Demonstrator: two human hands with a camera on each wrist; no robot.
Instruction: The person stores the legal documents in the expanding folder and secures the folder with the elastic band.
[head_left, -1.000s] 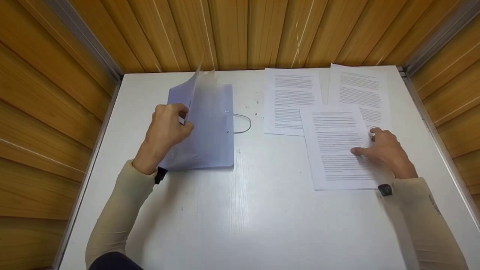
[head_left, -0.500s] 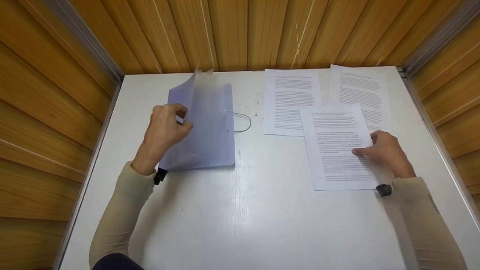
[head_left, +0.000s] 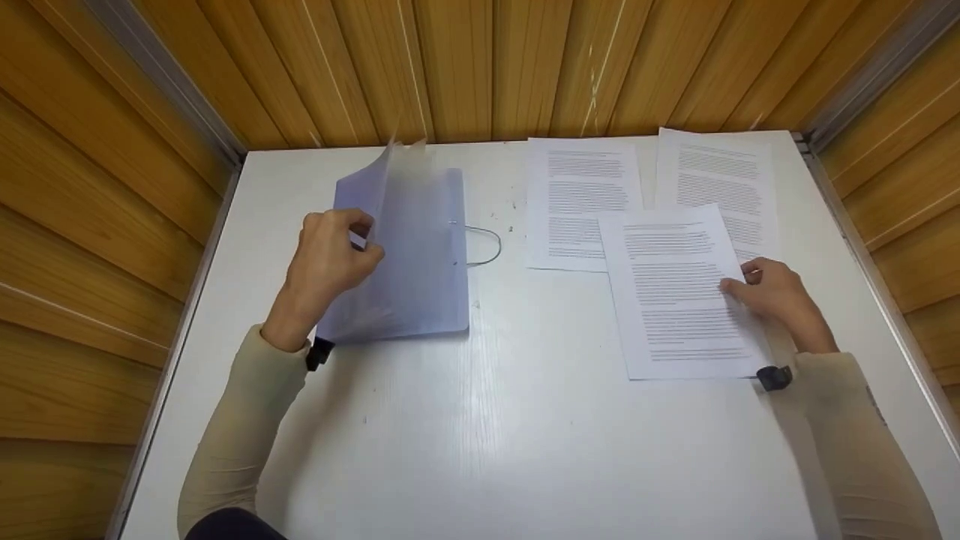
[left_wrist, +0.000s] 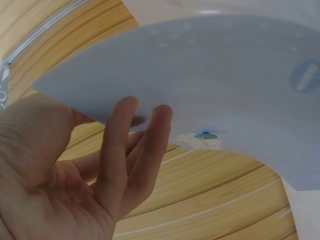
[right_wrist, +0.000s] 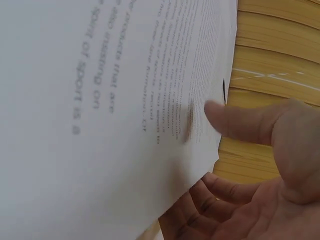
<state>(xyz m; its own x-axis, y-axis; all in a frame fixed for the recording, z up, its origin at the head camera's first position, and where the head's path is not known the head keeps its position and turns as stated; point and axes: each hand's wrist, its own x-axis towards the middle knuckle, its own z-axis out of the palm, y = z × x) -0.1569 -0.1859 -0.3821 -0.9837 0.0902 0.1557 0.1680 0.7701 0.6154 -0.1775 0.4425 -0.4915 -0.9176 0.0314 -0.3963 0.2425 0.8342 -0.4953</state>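
Observation:
A translucent violet plastic folder (head_left: 420, 277) lies at the left of the table, its front cover (head_left: 360, 180) raised. My left hand (head_left: 330, 247) pinches that cover by its edge; in the left wrist view the cover (left_wrist: 225, 85) bows, with two fingers free beside it. On the right, a printed sheet (head_left: 667, 300) overlaps two others. My right hand (head_left: 780, 296) is at its right edge, thumb over the top and other fingers curled at the edge. In the right wrist view, those fingertips are hidden behind the sheet (right_wrist: 100, 165).
Two more printed pages, one at the back middle (head_left: 585, 195) and one at the back right (head_left: 724, 180), lie partly under the front sheet. A thin elastic loop (head_left: 491, 247) sticks out from the folder. Wooden panels (head_left: 517, 67) wall in the white table (head_left: 487, 435).
My right thumb has drawn back toward the sheet's right edge. The left hand still holds the cover up, having shifted very slightly left.

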